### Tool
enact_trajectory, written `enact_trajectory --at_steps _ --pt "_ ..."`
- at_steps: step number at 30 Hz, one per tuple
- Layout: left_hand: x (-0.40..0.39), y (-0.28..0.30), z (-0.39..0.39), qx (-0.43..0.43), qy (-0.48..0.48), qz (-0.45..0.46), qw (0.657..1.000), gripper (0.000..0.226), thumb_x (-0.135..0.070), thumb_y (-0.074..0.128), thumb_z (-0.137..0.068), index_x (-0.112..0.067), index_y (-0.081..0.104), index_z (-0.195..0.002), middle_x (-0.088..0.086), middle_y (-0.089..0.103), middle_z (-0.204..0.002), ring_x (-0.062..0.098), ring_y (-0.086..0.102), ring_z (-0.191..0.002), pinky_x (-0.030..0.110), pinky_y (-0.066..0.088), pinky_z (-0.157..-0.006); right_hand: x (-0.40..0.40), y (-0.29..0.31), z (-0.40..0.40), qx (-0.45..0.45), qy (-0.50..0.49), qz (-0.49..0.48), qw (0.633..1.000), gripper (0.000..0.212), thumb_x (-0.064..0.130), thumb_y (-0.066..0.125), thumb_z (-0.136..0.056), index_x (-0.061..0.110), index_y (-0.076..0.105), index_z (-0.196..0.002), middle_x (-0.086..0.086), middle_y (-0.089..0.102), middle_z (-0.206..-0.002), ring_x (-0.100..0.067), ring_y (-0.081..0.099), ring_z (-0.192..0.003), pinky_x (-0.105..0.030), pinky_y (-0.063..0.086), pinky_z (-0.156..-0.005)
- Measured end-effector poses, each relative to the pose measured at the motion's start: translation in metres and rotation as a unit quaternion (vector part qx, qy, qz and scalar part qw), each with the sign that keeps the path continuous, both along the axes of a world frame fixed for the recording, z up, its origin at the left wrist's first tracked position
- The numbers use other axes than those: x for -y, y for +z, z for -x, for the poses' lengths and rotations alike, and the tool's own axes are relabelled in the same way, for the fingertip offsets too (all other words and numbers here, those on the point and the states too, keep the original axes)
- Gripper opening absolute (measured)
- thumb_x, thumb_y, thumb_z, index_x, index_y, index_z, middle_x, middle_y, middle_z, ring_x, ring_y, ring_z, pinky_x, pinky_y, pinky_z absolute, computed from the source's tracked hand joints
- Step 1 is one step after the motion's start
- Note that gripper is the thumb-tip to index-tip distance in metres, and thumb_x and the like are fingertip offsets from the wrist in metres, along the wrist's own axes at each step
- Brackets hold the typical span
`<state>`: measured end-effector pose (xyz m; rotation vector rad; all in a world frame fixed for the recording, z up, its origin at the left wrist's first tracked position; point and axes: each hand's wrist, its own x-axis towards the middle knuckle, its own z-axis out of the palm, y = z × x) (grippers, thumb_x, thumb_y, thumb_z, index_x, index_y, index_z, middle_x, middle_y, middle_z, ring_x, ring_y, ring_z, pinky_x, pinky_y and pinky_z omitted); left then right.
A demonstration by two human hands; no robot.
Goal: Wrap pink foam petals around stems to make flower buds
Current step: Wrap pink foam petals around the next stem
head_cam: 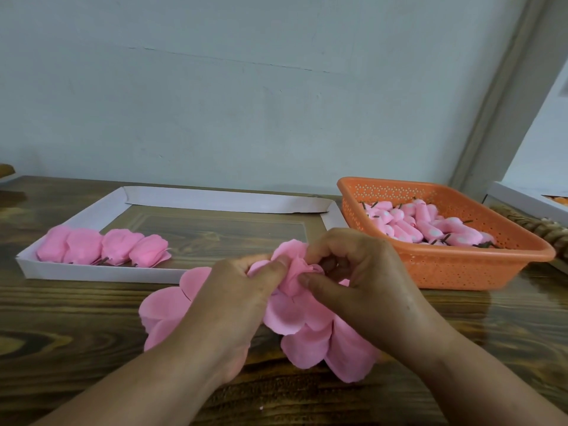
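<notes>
So the thing everything hangs on here is where the bud sits between our hands. We've got the half-wrapped bud (299,269) pinched right in the middle, just above the loose pink foam petals (310,330) spread on the worktop (76,318). Our left hand (233,290) comes in from the left with its thumb and fingers closed on the petal's left edge, and our right hand (362,278) comes in from the right, fingers curled tight on the rolled part, where a dark bit that's probably the stem end (330,264) peeks out. Both hands touch it, so neither is really nearer. The bud's long axis looks to run roughly left to right, stem end toward the right hand, though the fingers hide most of it.

Our guess is the next wrap rolls around that axis. Finished buds sit in the white tray (27,265) off to the left; bare cores wait in the orange basket (461,272) on the right.
</notes>
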<state>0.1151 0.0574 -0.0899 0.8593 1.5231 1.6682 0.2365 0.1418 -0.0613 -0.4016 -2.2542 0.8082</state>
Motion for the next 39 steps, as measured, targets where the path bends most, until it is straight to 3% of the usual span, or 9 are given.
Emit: enact_trajectory --at_steps 3,7,14,19,25,30,32,35,39 --pt "0.000 0.001 0.001 0.018 0.002 0.007 1.000 0.019 -0.025 0.062 -0.088 -0.024 0.076 -0.076 0.011 0.075 -0.084 0.031 0.070 -0.088 0.052 0.051 -0.091 0.002 0.001 0.000 0.006 0.001 -0.005 1.000 0.013 0.000 0.074 -0.072 0.009 0.065 -0.070 0.006 0.057 -0.089 -0.016 0.059 -0.072 -0.036 0.050 -0.063" --pt "0.002 0.003 0.001 0.048 0.010 0.020 0.999 0.011 -0.028 0.067 -0.084 -0.023 0.076 -0.082 0.013 0.074 -0.092 0.038 0.065 -0.100 0.062 0.041 -0.097 0.003 0.001 -0.001 0.018 0.006 0.007 1.000 0.010 0.003 0.073 -0.075 0.009 0.066 -0.073 0.019 0.049 -0.115 -0.015 0.062 -0.073 -0.034 0.051 -0.064" --pt "0.002 0.004 0.004 0.046 -0.002 0.011 0.999 0.019 -0.015 0.065 -0.084 -0.018 0.076 -0.069 0.014 0.072 -0.076 0.029 0.069 -0.077 0.041 0.053 -0.076 0.005 -0.001 -0.001 0.010 0.035 -0.060 0.998 0.012 0.003 0.073 -0.075 0.012 0.066 -0.072 0.015 0.052 -0.109 -0.005 0.058 -0.078 -0.022 0.048 -0.063" --pt "0.002 0.004 0.004 0.048 -0.011 0.026 0.998 0.022 -0.015 0.066 -0.084 -0.020 0.075 -0.065 0.011 0.072 -0.074 0.025 0.067 -0.074 0.042 0.050 -0.079 0.001 -0.002 -0.002 0.009 0.050 -0.101 0.994 0.005 0.006 0.069 -0.076 0.008 0.066 -0.072 0.013 0.056 -0.109 0.000 0.056 -0.077 -0.012 0.042 -0.063" --pt "0.001 0.002 0.006 0.058 -0.003 0.043 0.997 0.009 -0.013 0.069 -0.082 -0.011 0.074 -0.074 0.015 0.073 -0.077 0.027 0.069 -0.074 0.041 0.052 -0.078 0.001 -0.004 -0.002 -0.003 0.072 -0.169 0.983 0.006 0.002 0.066 -0.076 0.007 0.065 -0.072 0.008 0.053 -0.113 -0.002 0.056 -0.069 -0.018 0.047 -0.059" --pt "0.001 0.003 0.005 0.064 -0.010 0.049 0.997 0.008 -0.013 0.072 -0.076 -0.013 0.073 -0.067 0.013 0.072 -0.073 0.022 0.068 -0.065 0.036 0.049 -0.070 -0.002 -0.006 0.000 -0.015 0.086 -0.183 0.979 0.014 -0.007 0.070 -0.072 0.005 0.064 -0.069 0.001 0.061 -0.093 0.004 0.056 -0.081 -0.009 0.043 -0.067" --pt "0.002 0.005 0.003 0.058 -0.009 0.053 0.997 0.006 -0.020 0.074 -0.066 -0.016 0.073 -0.063 0.010 0.072 -0.070 0.021 0.068 -0.067 0.040 0.049 -0.077 -0.001 -0.008 0.000 -0.017 0.082 -0.175 0.981 0.013 -0.006 0.070 -0.072 0.004 0.063 -0.068 0.000 0.062 -0.087 0.000 0.058 -0.078 -0.012 0.045 -0.063" --pt "0.002 0.005 0.000 0.059 0.014 0.060 0.996 0.019 -0.027 0.068 -0.081 -0.022 0.075 -0.064 0.008 0.073 -0.073 0.028 0.066 -0.082 0.053 0.046 -0.096 -0.001 -0.008 0.000 -0.018 0.048 -0.119 0.992 0.011 -0.001 0.069 -0.072 0.007 0.062 -0.068 -0.001 0.061 -0.079 -0.011 0.057 -0.069 -0.029 0.049 -0.058" --pt "0.001 0.004 -0.002 0.033 0.026 0.047 0.998 0.024 -0.032 0.060 -0.090 -0.023 0.076 -0.074 0.008 0.075 -0.083 0.032 0.067 -0.095 0.057 0.044 -0.098 -0.002 -0.006 0.000 -0.016 -0.002 -0.008 1.000 0.021 0.000 0.072 -0.074 0.014 0.058 -0.066 -0.004 0.061 -0.073 -0.019 0.057 -0.063 -0.043 0.048 -0.059"
